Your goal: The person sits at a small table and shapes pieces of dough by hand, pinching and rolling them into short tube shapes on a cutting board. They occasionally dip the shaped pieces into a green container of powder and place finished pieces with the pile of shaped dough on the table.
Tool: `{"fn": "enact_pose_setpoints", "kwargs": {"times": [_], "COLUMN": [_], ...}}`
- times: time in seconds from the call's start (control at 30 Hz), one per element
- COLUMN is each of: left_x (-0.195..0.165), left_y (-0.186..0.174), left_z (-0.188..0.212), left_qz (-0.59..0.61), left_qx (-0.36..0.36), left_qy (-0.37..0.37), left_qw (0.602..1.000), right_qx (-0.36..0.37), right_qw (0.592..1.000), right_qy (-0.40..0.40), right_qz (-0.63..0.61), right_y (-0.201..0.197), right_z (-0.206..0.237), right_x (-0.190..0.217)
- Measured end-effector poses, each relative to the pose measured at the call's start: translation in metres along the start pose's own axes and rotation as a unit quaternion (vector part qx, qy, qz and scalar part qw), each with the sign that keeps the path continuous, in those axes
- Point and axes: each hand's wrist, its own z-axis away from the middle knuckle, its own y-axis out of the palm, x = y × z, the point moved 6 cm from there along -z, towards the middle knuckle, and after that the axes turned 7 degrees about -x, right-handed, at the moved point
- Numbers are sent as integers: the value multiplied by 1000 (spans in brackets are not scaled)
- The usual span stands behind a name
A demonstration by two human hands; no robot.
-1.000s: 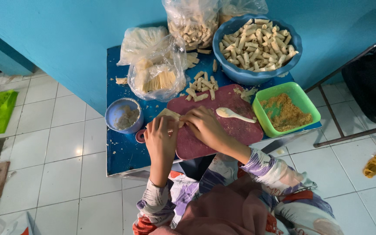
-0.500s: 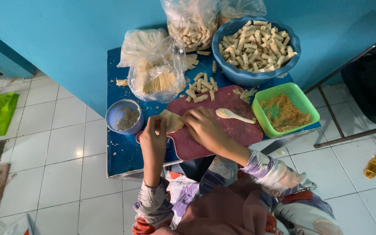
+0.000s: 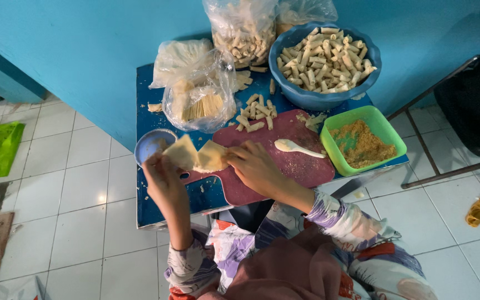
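Above the blue table (image 3: 156, 205), the left hand (image 3: 162, 175) pinches one pale wrapper (image 3: 181, 153) and lifts it over the small bowl (image 3: 150, 144). Just beside it, the right hand (image 3: 254, 166) presses fingertips on a second wrapper (image 3: 212, 156) lying on the maroon board (image 3: 295, 164).

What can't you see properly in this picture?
- Small blue bowl, head view: the pale wrapper sheet in the left hand covers its inside.
- Clear bag at the top: cut off by the picture's edge.
- Right hand: its fingertips hide under the second wrapper.
- Green tub: its crumbs are too small to identify.
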Motion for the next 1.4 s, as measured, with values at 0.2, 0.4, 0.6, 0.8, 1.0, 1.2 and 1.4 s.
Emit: {"fn": "enact_pose_setpoints", "kwargs": {"times": [0.2, 0.4, 0.6, 0.8, 1.0, 1.2, 1.4], "left_x": [-17, -18, 6, 21, -14, -49, -51], "left_y": [-2, -2, 34, 65, 60, 79, 80], "left_z": [10, 22, 41, 61, 81, 113, 114], "left_qz": [71, 244, 323, 288, 18, 159, 137], "left_qx": [12, 36, 137, 188, 251, 336, 331], "left_qy": [-8, -50, -187, -194, 3, -69, -77], "left_qw": [997, 968, 918, 919, 968, 926, 930], "right_qx": [-16, -9, 24, -25, -156, -155, -103], "right_qw": [1000, 999, 811, 789, 937, 941, 895], "right_qy": [-11, 6, 303, 356, 244, 185, 312], "right_qz": [14, -33, -500, -500, -196, -236, -303], "right_y": [-1, 1, 28, -5, -73, -99, -89], "right_z": [0, 3, 25, 54, 46, 44, 60], "right_x": [4, -3, -34, -39, -16, 6, -6]}}
